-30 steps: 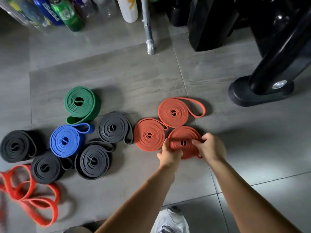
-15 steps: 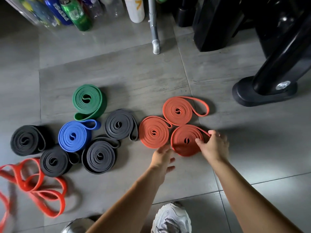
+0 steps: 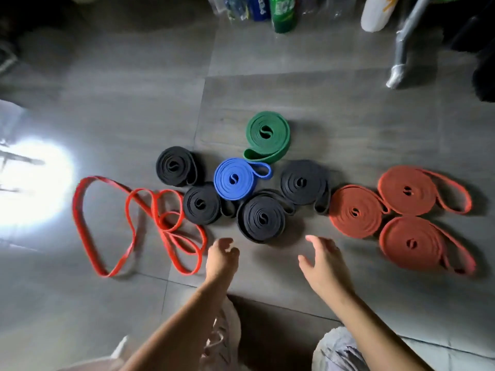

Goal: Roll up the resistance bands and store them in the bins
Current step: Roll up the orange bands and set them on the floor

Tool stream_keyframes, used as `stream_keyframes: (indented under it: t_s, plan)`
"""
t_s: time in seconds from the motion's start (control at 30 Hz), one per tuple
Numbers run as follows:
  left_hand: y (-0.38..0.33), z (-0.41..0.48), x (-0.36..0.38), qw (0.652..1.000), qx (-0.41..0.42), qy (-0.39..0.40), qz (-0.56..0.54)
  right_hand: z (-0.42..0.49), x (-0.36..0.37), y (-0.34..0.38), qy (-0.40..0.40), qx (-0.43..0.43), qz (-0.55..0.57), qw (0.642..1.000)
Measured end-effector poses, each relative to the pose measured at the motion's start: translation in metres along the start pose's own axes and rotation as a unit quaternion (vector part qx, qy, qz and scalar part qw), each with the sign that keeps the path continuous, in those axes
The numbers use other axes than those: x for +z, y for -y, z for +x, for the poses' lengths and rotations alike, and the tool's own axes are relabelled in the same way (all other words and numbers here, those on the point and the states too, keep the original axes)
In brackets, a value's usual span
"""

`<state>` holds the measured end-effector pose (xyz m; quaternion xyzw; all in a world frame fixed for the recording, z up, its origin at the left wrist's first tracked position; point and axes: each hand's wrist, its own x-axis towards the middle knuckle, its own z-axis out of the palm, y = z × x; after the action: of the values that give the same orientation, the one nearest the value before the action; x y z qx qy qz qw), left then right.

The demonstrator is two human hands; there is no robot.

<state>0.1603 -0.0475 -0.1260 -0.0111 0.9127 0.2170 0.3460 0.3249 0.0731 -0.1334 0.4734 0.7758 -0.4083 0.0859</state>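
Rolled bands lie on the grey floor: a green roll (image 3: 267, 135), a blue roll (image 3: 234, 179), several black rolls such as the nearest one (image 3: 261, 218), and three orange rolls, the nearest (image 3: 412, 243) at the right. A loose red band (image 3: 128, 215) sprawls unrolled at the left. My left hand (image 3: 221, 259) hovers just right of the red band's loops, fingers loosely curled, holding nothing. My right hand (image 3: 324, 261) hangs in front of the black rolls with fingers relaxed and empty. No bin is in view.
Bottles (image 3: 282, 13) and a white container (image 3: 375, 14) stand along the far edge. A grey metal leg (image 3: 399, 73) comes down at the far right. My shoes (image 3: 222, 341) are close under my arms. Bright glare (image 3: 32, 183) covers the floor at the left.
Both hands let go of the nearest orange roll and moved left. The view swung left, bringing the loose red band fully into sight.
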Motion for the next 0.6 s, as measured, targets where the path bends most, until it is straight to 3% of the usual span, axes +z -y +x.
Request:
stream_keyframes:
  t_s: [0.13, 0.23, 0.3, 0.6]
  plan:
    - [0.039, 0.024, -0.037, 0.991, -0.069, -0.076, 0.081, 0.005, 0.022, 0.035, 0.075, -0.035, -0.009, 0.997]
    - [0.060, 0.027, -0.047, 0.982, -0.111, -0.060, 0.137, 0.006, 0.020, 0.052, 0.097, -0.034, -0.016, 0.995]
    - [0.069, 0.025, -0.051, 0.984, -0.122, -0.071, 0.111, 0.005, 0.013, 0.060, 0.103, -0.029, -0.027, 0.994]
    - [0.086, 0.026, -0.094, 0.981, -0.162, 0.031, 0.106, -0.028, -0.057, 0.074, 0.096, -0.050, -0.079, 0.991]
